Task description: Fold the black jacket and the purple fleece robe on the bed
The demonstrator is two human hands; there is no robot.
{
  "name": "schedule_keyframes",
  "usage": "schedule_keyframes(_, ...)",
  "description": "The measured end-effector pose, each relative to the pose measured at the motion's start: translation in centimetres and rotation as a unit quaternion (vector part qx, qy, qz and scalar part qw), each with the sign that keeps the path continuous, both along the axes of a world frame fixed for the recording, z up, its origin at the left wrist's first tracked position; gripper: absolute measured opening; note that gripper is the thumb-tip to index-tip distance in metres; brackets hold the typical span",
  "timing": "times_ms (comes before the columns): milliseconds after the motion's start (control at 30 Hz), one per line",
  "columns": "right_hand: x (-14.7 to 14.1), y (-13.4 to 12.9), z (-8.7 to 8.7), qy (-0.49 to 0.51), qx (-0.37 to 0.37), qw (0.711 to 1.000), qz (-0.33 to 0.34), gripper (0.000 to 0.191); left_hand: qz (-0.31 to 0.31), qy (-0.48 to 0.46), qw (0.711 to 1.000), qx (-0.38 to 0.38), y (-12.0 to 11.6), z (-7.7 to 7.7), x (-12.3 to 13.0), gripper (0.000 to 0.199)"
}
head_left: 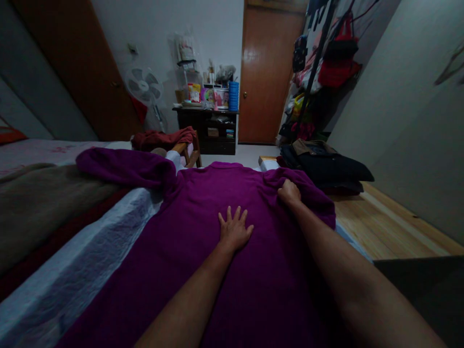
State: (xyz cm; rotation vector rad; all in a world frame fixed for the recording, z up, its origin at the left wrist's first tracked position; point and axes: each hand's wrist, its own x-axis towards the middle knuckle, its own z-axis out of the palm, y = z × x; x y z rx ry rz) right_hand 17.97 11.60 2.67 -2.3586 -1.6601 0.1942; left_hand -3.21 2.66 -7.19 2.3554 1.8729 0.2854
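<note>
A purple long-sleeved sweater (203, 227) lies spread out before me, its neckline at the far end. One sleeve stretches to the left over a brownish-grey blanket; the other bends down on the right. My left hand (235, 229) rests flat on the middle of the upper body, fingers spread wide. Near the right shoulder, my right hand (290, 192) is closed, its curled fingers pinching the cloth where the sleeve begins. Small creases gather around that hand. Its fingertips are partly hidden.
To the right, folded dark clothes (322, 164) are stacked on a wooden board (395, 227). The brownish-grey blanket (47, 203) lies left. Farther off are a reddish cloth (163, 138), a white fan (144, 87), a black cabinet (206, 130), a wooden door (266, 72) and hanging bags (339, 60).
</note>
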Motion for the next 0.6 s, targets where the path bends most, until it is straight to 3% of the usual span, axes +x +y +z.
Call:
schedule_keyframes(67,0.9,0.1,-0.1,-0.003,0.029,1.000,0.005,0.035,-0.003,-0.003,1.000,-0.002,-0.1,0.0,-0.1,0.068)
schedule_keyframes(167,1.7,-0.2,-0.9,-0.005,0.007,1.000,0.027,0.034,-0.003,0.000,1.000,-0.021,-0.2,0.7,-0.1,0.067)
schedule_keyframes(300,1.9,-0.2,-1.7,-0.010,-0.006,0.999,0.037,0.035,0.001,0.017,0.994,-0.105,1.1,3.2,1.1,0.067)
schedule_keyframes(400,2.2,0.3,-1.9,0.003,0.009,0.999,0.039,0.035,-0.036,-0.019,0.996,-0.074,3.0,4.8,3.9,0.054)
schedule_keyframes(500,3.0,0.9,-2.0,0.040,0.027,0.997,0.064,0.031,-0.100,-0.094,0.990,-0.034,4.5,4.3,7.3,0.057)
schedule_keyframes(600,3.9,1.0,-2.0,0.072,-0.010,0.993,0.098,0.027,-0.115,-0.122,0.985,-0.047,4.7,2.2,9.6,0.065)
